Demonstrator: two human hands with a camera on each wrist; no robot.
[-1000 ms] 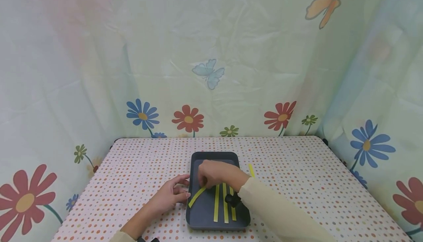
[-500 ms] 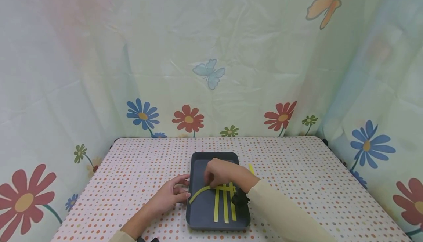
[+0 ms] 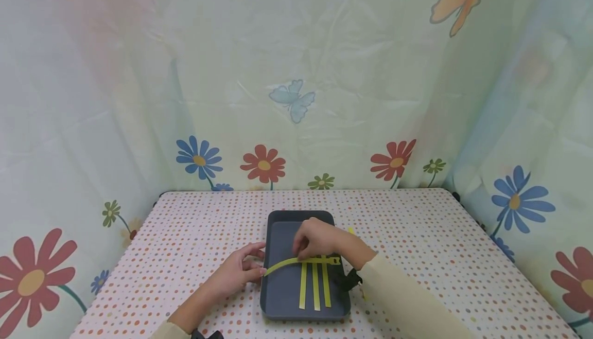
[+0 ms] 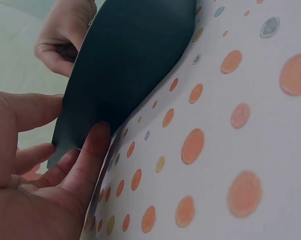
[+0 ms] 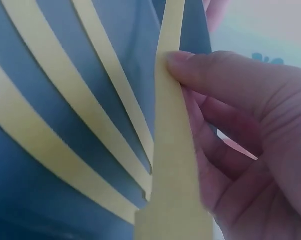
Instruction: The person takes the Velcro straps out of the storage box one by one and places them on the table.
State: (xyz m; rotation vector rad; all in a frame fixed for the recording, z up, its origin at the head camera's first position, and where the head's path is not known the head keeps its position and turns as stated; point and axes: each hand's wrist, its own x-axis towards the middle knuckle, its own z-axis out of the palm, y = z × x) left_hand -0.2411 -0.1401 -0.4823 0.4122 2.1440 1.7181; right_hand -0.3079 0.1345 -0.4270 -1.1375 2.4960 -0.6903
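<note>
My right hand [image 3: 317, 238] pinches a yellow cable tie [image 3: 284, 263] over the dark grey tray [image 3: 278, 303]. This tie runs crosswise, its slotted head at the tray's right and its tail at the left rim. In the right wrist view, the thumb [image 5: 190, 67] presses on the strap's flat face. Three other yellow ties [image 3: 303, 287] lie lengthwise in the tray, their upper ends behind the held one. My left hand [image 3: 238, 272] holds the tray's left side. In the left wrist view, its fingertips [image 4: 98, 135] touch the outer wall [image 4: 135, 50] and the rim.
Another yellow strip [image 3: 351, 230] lies on the table just right of the tray, partly hidden by the right arm. A dotted cloth [image 3: 208, 226] covers the table. Behind it hangs a curtain [image 3: 231, 97] with flowers and butterflies.
My right hand has moved rightward with the cable tie. The tie's tail has swung up along the left rim, and its slotted head now shows at the right. My left hand stays in place.
</note>
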